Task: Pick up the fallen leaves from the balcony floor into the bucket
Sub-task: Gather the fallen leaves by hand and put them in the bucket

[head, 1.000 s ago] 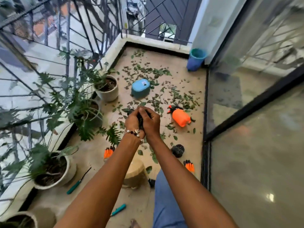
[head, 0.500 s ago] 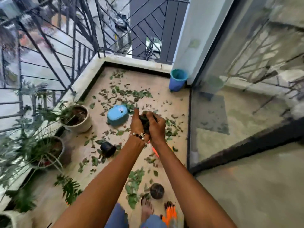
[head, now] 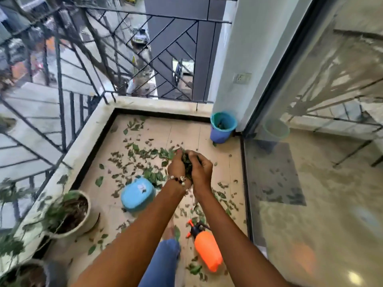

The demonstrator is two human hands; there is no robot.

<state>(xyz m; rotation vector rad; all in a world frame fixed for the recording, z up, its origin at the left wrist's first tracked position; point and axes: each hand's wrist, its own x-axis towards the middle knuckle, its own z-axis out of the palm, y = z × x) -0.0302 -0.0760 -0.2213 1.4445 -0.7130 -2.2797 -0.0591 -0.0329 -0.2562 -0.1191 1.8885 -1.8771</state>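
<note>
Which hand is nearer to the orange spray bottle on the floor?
Right. The right hand is above and just left of the orange spray bottle in the picture; the left hand is farther left, both cupping leaves.

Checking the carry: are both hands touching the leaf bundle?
Touching: the head view shows the left hand and right hand cupped around the leaf bundle.

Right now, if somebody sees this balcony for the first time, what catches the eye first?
Two bare hands, left hand and right hand, cup a bunch of green fallen leaves at centre. Far behind, a round blue plastic bucket stands in the corner; a bright orange spray bottle lies near the glass door.
</note>
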